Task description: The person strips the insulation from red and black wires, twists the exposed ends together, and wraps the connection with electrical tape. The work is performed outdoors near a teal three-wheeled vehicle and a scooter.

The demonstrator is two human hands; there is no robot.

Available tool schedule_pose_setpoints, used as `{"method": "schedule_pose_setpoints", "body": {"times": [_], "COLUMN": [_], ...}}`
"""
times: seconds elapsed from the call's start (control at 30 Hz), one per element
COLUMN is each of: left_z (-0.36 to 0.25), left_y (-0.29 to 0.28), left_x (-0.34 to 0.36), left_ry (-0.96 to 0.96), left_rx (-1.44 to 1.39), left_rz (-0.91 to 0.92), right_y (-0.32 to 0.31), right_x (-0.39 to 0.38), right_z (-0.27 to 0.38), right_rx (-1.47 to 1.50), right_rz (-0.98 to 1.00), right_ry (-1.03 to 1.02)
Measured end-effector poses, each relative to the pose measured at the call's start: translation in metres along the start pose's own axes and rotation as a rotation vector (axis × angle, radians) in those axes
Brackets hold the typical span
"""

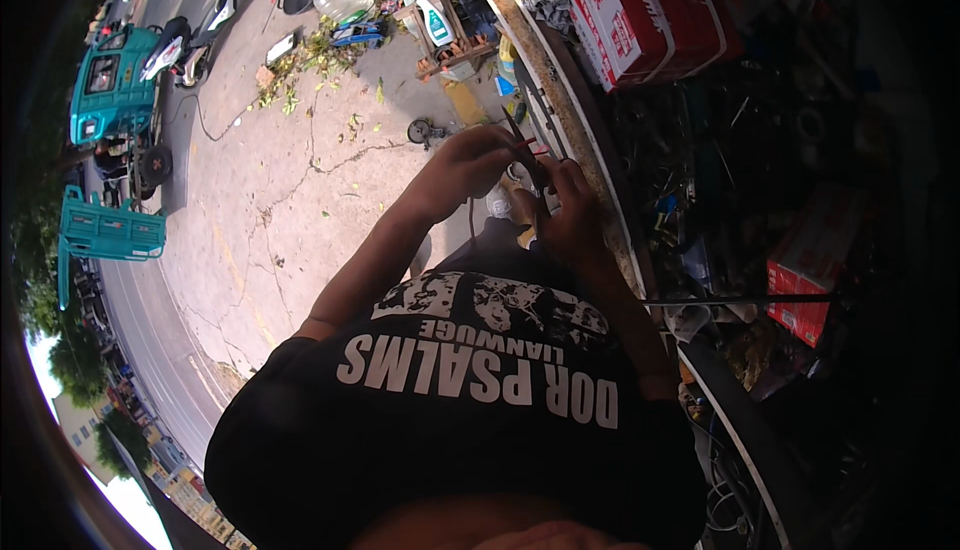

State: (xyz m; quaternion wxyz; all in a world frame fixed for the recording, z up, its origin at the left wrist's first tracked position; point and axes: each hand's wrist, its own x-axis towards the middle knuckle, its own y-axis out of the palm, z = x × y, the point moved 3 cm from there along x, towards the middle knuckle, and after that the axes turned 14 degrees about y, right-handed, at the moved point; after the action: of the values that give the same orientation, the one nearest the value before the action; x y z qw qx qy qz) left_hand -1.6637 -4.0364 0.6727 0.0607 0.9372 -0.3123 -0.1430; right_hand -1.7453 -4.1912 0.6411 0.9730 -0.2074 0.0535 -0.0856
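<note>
My left hand is closed, its fingertips meeting my right hand in front of my body. A thin grey cable hangs down from beneath the left hand, and short red wire ends stick out between the two hands. My right hand is wrapped round a dark, pointed hand tool. Its narrow tip points up and away past the left fingertips. The tool looks like scissors or a pair of pliers, but shadow and fingers hide which.
To my right runs a rusty metal edge, with a red carton and dark clutter behind it. A spray bottle stands on a small wooden stand ahead. A black wheel lies on the concrete. A teal three-wheeler is parked left.
</note>
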Motion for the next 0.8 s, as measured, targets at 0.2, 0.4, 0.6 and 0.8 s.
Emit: {"method": "schedule_pose_setpoints", "body": {"times": [0.2, 0.4, 0.6, 0.8], "left_z": [-0.001, -0.009, 0.002, 0.0], "left_y": [-0.001, -0.004, -0.008, -0.005], "left_x": [0.005, 0.006, 0.009, 0.012], "left_ry": [0.129, 0.049, -0.05, -0.168], "left_rx": [0.086, 0.059, -0.083, -0.239], "left_rz": [-0.013, 0.006, -0.002, -0.062], "right_y": [-0.003, -0.012, -0.014, -0.001], "right_x": [0.003, 0.011, 0.01, 0.003], "right_z": [0.003, 0.006, 0.006, 0.001], "right_rx": [-0.032, -0.105, -0.09, 0.092], "right_rz": [-0.015, 0.003, 0.013, 0.054], "right_ry": [-0.031, -0.071, -0.046, 0.082]}}
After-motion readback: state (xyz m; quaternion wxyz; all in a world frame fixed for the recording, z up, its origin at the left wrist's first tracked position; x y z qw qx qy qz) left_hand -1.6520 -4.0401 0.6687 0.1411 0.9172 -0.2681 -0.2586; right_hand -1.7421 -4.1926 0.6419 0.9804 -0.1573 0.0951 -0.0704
